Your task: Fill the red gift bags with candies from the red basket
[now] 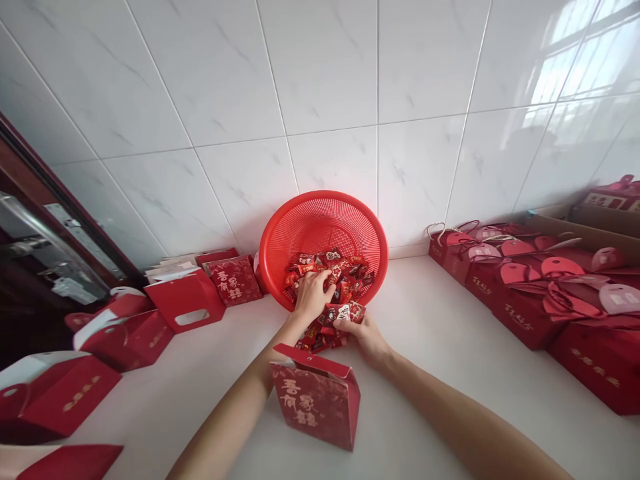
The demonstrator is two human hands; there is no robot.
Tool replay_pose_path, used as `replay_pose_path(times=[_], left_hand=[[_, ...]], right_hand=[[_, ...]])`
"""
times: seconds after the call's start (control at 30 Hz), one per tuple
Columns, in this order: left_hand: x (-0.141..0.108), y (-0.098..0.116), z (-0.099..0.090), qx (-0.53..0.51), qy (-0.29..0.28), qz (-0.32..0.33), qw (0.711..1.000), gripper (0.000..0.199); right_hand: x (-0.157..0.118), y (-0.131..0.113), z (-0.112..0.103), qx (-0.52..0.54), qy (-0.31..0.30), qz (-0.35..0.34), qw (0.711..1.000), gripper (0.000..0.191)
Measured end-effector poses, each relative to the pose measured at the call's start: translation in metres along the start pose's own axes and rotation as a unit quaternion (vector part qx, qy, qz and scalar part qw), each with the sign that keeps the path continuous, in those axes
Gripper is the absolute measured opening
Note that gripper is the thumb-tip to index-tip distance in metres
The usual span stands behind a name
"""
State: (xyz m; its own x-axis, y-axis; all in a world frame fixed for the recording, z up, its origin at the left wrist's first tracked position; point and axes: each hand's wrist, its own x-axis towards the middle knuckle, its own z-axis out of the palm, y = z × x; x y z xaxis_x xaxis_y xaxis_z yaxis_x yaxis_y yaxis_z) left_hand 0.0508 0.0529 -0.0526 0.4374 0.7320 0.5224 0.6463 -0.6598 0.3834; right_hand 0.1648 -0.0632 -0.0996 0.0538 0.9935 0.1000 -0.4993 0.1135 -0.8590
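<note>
A red mesh plastic basket [273, 233] is tilted toward me against the tiled wall, with red-wrapped candies [357, 267] inside. My left hand [314, 293] reaches over its lower rim, fingers curled around candies in the heap; some fingertips are hidden. Just outside the rim, my right hand [367, 337] is closed on wrapped candies, its thumb against a red-and-white wrapper [343, 313]. Several more candies [317, 337] show below it, between my hands. Nearer to me stands an upright red gift box [315, 403] with gold lettering; neither hand touches it.
Red gift boxes [137, 333] stand along the left side, near a dark door frame [75, 200]. On the right are rows of red boxes with handles [525, 310] and a cardboard carton [590, 230]. Tiled wall [330, 80] rises behind the white tabletop [425, 313].
</note>
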Motion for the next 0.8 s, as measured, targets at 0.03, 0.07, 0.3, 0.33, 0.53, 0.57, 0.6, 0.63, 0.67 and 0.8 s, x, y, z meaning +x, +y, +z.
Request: replay_pose_path(times=[0.03, 0.07, 0.3, 0.33, 0.53, 0.57, 0.6, 0.63, 0.67, 0.8], left_hand=[[0.002, 0.000, 0.002, 0.006, -0.001, -0.002, 1.000, 0.032], [0.003, 0.001, 0.003, 0.010, -0.002, -0.004, 1.000, 0.035], [0.006, -0.001, 0.005, -0.004, -0.005, 0.002, 1.000, 0.036], [0.005, -0.002, 0.005, -0.012, -0.004, 0.005, 1.000, 0.037], [-0.001, -0.001, -0.004, -0.077, 0.018, 0.013, 0.997, 0.024], [-0.003, 0.000, -0.006, -0.091, 0.022, 0.013, 0.996, 0.022], [-0.006, 0.000, -0.010, -0.105, 0.027, 0.011, 0.994, 0.021], [-0.008, 0.001, -0.013, -0.119, 0.032, 0.009, 0.992, 0.021], [-0.011, 0.002, -0.018, -0.129, 0.037, 0.006, 0.991, 0.023], [-0.024, 0.010, -0.041, -0.235, 0.024, -0.036, 0.971, 0.034]], right_hand=[[0.000, 0.000, 0.000, -0.002, -0.004, -0.001, 1.000, 0.030], [0.001, 0.001, 0.000, -0.005, -0.007, -0.002, 1.000, 0.030], [0.002, 0.004, -0.002, -0.013, -0.001, 0.006, 1.000, 0.030], [0.002, 0.004, -0.002, -0.014, -0.001, 0.006, 1.000, 0.030], [0.003, 0.004, -0.004, -0.023, -0.007, 0.008, 1.000, 0.029], [0.003, 0.004, -0.005, -0.024, -0.008, 0.010, 1.000, 0.030], [0.002, 0.004, -0.005, -0.025, -0.007, 0.012, 1.000, 0.030], [0.002, 0.003, -0.005, -0.026, -0.007, 0.013, 1.000, 0.029], [0.002, 0.003, -0.005, -0.026, -0.005, 0.013, 1.000, 0.029], [0.002, 0.000, -0.003, -0.014, -0.004, 0.014, 1.000, 0.026]])
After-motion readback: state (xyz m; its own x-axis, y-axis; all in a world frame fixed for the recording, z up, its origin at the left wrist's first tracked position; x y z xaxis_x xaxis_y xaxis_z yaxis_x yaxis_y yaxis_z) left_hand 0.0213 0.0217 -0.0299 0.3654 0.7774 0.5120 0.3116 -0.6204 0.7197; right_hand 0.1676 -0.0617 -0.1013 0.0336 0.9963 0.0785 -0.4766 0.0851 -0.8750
